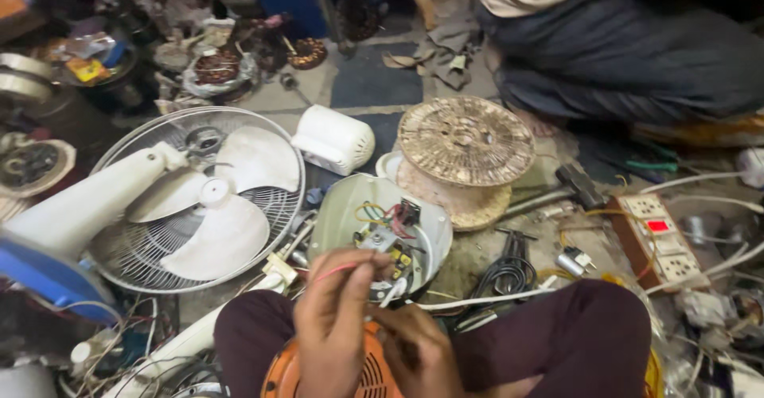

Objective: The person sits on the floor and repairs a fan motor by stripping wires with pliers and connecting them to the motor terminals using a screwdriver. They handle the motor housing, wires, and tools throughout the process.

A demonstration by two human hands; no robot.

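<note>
1. A white pedestal fan (195,199) lies on its back on the floor (374,79) at the left, its wire guard and three pale blades facing up; its white stem runs down toward a blue base (44,278) at the left edge.
2. Another person (629,40), in dark trousers, sits at the top right, well apart from the hands.
3. A round brownish wire spool (465,147) lies just beyond the centre; a white motor cover (333,139) sits between it and the fan.
4. A pale green fan housing (350,207) lies open just in front of the knees, with yellow, red and black wires and a small switch block (382,239) inside; an orange vented cover (370,378) rests on the lap, under both hands.
5. A white extension socket board (662,239) with a red lit switch lies at the right; coiled black cable (509,275) lies between it and the housing.
6. The left hand (334,322) has its grip closed, fingers pinching a thin red wire (334,271) that runs to the switch block.
7. The right hand (418,350) sits just beside it, fingers curled; whether its grip has hold of anything I cannot tell.
</note>
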